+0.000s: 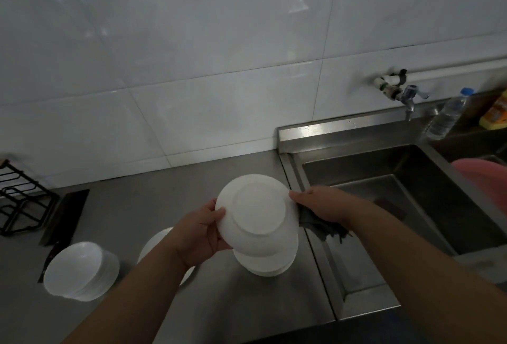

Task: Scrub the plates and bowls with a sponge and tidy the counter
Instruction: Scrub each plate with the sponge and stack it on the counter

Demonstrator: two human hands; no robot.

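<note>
An inverted white bowl (258, 210) is pinched at 9 o'clock by the left hand (200, 231), while a dark cloth (321, 227) is pinched against its 3 o'clock rim by the right hand (323, 203).

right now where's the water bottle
In the head view, far right: the water bottle sits behind the sink, just right of the tap.
</note>
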